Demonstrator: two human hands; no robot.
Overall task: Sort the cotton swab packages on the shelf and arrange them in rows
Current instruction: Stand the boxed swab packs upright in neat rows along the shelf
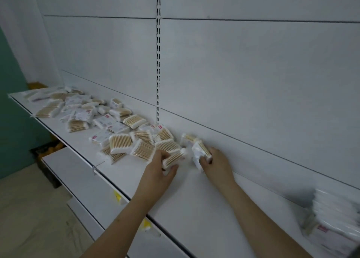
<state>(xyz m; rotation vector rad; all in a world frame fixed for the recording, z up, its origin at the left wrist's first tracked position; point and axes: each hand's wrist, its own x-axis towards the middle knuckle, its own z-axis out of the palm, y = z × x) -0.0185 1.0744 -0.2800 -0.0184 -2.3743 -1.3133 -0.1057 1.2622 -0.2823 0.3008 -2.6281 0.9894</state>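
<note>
Package (174, 159) between left fingers (165, 154)

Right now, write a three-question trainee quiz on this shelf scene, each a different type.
1. True or false: the left hand holds a cotton swab package.
2. The loose pile of packages lies on which side of the hands? A) left B) right C) floor
3. Fill in: the right hand grips a package close to the shelf's back ____.

Key: 1 true; 2 A; 3 panel. A blurred stack sits far right.
</note>
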